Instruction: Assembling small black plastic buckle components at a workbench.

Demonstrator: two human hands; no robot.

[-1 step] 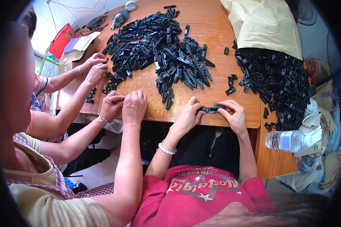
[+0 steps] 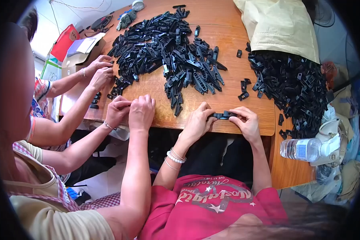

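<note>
My left hand (image 2: 198,123) pinches a long, narrow black plastic piece (image 2: 218,116) by its left end, over the table's near edge. At its other end, my right hand (image 2: 245,122) grips a small black plastic clip (image 2: 227,114) between thumb and fingers. Clip and long piece meet, but whether they are joined cannot be made out. White bead bracelets circle my left wrist. Beyond my hands, a large heap of long black plastic pieces (image 2: 156,44) covers the table. To the right lies a pile of small black clips (image 2: 290,80), spilling from a cream sack (image 2: 280,30).
A co-worker's hands (image 2: 136,112) are close by on the left, with another person's hands (image 2: 102,74) beyond them. A clear plastic bottle (image 2: 302,149) lies at the right, beside a white bag (image 2: 335,132). Loose clips (image 2: 244,90) sit on the wooden table (image 2: 256,106).
My right hand has shifted slightly left, bringing the small clip closer to my left fingers along the long piece. My left hand has stayed nearly still.
</note>
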